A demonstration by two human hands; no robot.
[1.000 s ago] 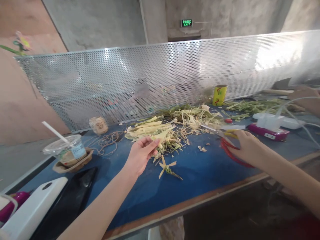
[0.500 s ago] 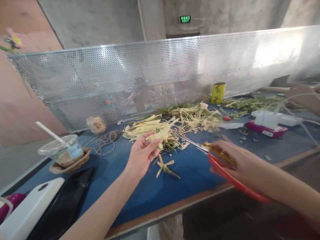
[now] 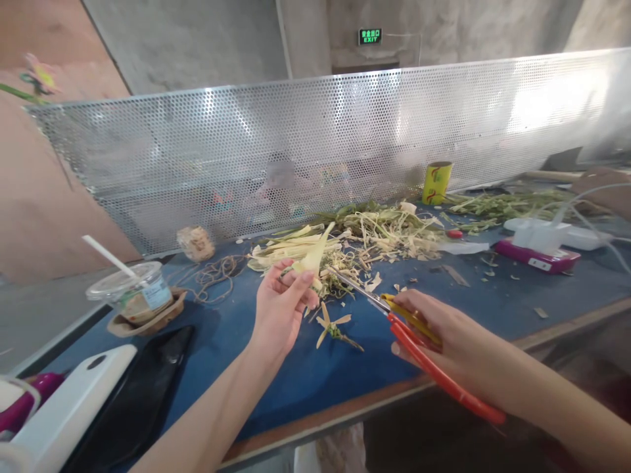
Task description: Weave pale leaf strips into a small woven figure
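Note:
My left hand is closed in a pinch on a pale yellow-green husk piece, its pointed end angled up and to the right. In my right hand are scissors with red and yellow handles. Their metal blades reach toward the left hand, with the tips close to the husk piece; I cannot tell whether they touch it. Below the blades lies a small dragonfly-like figure made of husk strips on the blue table. Behind both hands spreads a heap of husk strips.
At left are a lidded cup with a straw, a black phone-like slab, a white device and twine. A yellow roll and a purple power strip stand at right. A perforated metal screen runs behind.
My right hand has brought the scissors leftward, nearer the left hand. The husk piece in my left hand now points more upright. The view has shifted slightly.

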